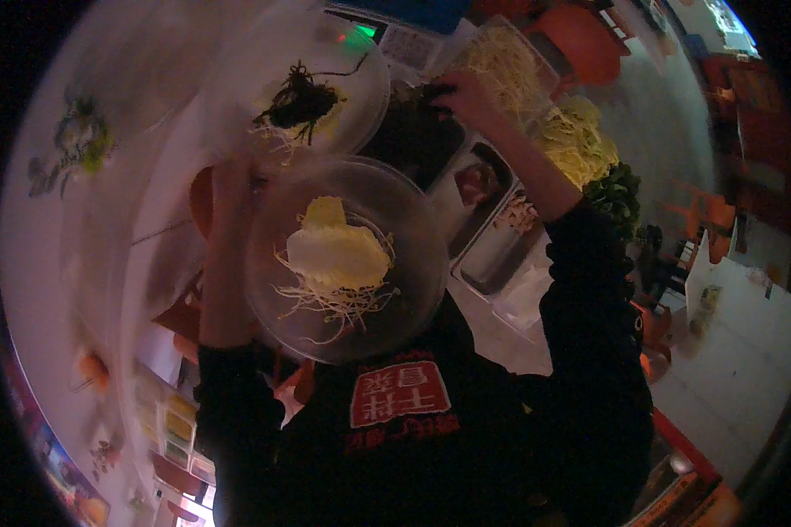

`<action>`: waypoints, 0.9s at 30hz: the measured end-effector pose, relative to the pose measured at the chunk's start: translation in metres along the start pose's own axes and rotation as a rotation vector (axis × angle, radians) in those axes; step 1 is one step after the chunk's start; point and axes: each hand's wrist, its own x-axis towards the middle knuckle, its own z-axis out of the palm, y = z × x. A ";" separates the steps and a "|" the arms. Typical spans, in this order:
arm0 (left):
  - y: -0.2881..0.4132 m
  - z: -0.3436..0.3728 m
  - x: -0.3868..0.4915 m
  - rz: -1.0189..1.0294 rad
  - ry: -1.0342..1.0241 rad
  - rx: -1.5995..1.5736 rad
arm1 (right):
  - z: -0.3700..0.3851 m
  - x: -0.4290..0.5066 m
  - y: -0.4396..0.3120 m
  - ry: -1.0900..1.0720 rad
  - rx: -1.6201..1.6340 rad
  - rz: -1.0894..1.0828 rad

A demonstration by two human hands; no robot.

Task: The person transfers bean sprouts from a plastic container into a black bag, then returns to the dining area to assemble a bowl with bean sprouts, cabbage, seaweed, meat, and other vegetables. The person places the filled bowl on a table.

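Observation:
Up front, my right hand point(462, 99) reaches over a dark tray point(422, 141) of dark food, probably seaweed, its fingertips at the food; whether they pinch any is too dim to tell. My left hand point(237, 168) is blurred between two clear bowls, close to both rims, and its grip is not visible. In the farther bowl point(369, 128), strips of dark seaweed point(303, 104) lie on pale bean sprouts. The nearer bowl point(408, 316), close to my body, contains pale yellow cabbage leaves point(339, 253) on bean sprouts point(339, 303).
A clear container point(501, 66) of thin pale strands stands right of my right hand. Cabbage leaves point(576, 145) and dark green leaves point(616, 197) lie beyond my right forearm. Under it are trays with reddish pieces point(478, 181) and pale pink pieces point(517, 212). Orange chairs point(721, 224) stand farther right.

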 end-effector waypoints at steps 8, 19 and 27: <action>-0.004 -0.002 0.010 0.044 -0.087 0.044 | -0.028 -0.029 -0.075 0.054 -0.137 -0.194; -0.014 0.000 0.033 0.128 -0.018 0.056 | -0.100 -0.173 -0.258 0.232 0.009 -0.254; -0.002 0.002 -0.010 0.982 0.027 0.612 | -0.041 -0.226 -0.279 -0.210 0.233 -0.664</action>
